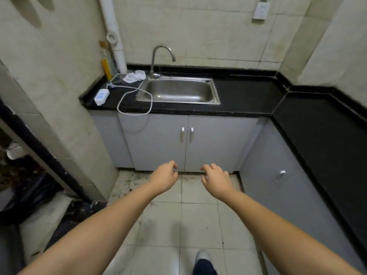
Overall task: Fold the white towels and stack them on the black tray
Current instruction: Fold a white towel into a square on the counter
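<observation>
Both hands, left hand (pixel 165 176) and right hand (pixel 215 178), hang empty, fingers loosely curled, well apart from the white towel (pixel 135 76) beside the sink (pixel 178 100).

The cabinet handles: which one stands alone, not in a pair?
The handle on the right-hand cabinet, under the side counter. The other two handles sit side by side where the two doors below the sink meet.

The single head-worn camera is looking forward and down from standing height, facing the steel sink (pixel 179 92) from well back across the floor.
</observation>
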The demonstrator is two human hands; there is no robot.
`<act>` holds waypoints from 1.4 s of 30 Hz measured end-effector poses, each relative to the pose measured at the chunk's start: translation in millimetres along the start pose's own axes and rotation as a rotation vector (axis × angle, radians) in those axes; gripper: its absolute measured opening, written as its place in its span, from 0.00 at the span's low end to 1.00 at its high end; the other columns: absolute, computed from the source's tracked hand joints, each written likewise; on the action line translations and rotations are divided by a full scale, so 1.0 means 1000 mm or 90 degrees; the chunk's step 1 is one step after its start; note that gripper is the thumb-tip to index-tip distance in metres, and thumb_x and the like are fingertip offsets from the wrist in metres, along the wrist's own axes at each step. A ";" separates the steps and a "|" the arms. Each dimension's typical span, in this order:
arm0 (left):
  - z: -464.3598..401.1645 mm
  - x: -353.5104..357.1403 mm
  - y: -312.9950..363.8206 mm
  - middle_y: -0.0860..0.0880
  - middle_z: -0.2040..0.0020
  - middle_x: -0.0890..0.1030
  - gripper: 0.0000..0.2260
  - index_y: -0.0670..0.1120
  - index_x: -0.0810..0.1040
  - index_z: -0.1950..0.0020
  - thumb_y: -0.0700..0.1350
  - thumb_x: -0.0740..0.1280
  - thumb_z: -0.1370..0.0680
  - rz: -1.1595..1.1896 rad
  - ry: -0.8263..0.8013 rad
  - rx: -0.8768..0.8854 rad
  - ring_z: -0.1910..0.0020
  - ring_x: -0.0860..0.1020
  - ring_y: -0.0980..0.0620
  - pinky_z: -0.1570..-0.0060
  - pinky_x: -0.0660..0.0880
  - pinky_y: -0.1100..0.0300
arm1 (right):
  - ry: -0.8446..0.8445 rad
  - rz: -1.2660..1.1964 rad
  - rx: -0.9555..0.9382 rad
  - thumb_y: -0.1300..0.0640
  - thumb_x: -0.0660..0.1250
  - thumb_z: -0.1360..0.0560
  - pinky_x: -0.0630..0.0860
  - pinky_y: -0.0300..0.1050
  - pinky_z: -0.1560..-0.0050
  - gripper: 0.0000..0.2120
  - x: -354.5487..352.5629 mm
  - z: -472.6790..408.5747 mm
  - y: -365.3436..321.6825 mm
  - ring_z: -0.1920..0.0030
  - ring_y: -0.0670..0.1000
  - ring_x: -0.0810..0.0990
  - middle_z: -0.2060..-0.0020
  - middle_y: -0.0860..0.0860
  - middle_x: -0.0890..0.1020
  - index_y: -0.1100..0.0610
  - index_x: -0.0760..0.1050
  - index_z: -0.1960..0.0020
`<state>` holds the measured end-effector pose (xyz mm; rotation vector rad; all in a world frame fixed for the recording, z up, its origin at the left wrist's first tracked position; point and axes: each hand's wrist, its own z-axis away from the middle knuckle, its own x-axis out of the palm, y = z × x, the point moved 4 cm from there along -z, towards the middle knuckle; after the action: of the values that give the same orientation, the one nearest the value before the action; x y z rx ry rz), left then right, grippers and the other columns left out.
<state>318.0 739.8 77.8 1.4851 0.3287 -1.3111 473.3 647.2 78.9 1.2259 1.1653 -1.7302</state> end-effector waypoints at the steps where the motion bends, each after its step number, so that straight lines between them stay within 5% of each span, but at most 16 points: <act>1: -0.015 -0.004 -0.006 0.42 0.45 0.79 0.12 0.43 0.72 0.39 0.44 0.60 0.22 -0.001 0.003 -0.012 0.45 0.76 0.43 0.48 0.72 0.54 | -0.007 0.000 -0.021 0.52 0.55 0.20 0.66 0.51 0.38 0.16 -0.001 -0.022 -0.003 0.36 0.56 0.71 0.37 0.53 0.72 0.53 0.68 0.33; 18: -0.259 -0.130 -0.113 0.42 0.52 0.80 0.11 0.43 0.73 0.41 0.42 0.61 0.22 0.092 0.139 -0.215 0.50 0.78 0.42 0.50 0.72 0.54 | -0.092 0.016 -0.267 0.54 0.55 0.21 0.68 0.50 0.40 0.16 -0.035 -0.370 -0.093 0.39 0.57 0.74 0.39 0.54 0.74 0.53 0.71 0.35; 23: -0.345 -0.185 -0.166 0.40 0.58 0.78 0.11 0.41 0.74 0.41 0.39 0.61 0.22 0.090 0.129 -0.206 0.51 0.78 0.40 0.53 0.71 0.54 | -0.076 -0.026 -0.266 0.55 0.57 0.21 0.72 0.51 0.43 0.13 -0.042 -0.475 -0.149 0.42 0.58 0.75 0.42 0.54 0.76 0.54 0.73 0.39; 34: -0.534 -0.272 -0.234 0.42 0.47 0.80 0.10 0.44 0.74 0.41 0.43 0.61 0.22 0.065 0.095 -0.178 0.49 0.78 0.43 0.49 0.75 0.51 | -0.079 -0.084 -0.229 0.57 0.58 0.22 0.74 0.51 0.45 0.10 -0.046 -0.686 -0.210 0.47 0.60 0.77 0.49 0.57 0.78 0.57 0.76 0.49; 42: -0.674 -0.289 -0.290 0.41 0.47 0.77 0.09 0.41 0.74 0.43 0.40 0.60 0.22 0.041 0.086 -0.206 0.48 0.76 0.41 0.50 0.74 0.50 | -0.046 -0.050 -0.199 0.53 0.62 0.23 0.68 0.51 0.38 0.16 -0.023 -0.839 -0.249 0.35 0.57 0.69 0.38 0.55 0.72 0.54 0.71 0.36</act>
<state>357.5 1526.6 45.5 1.3003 0.5492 -1.0516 521.7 1520.8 46.2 0.9341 1.3943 -1.5610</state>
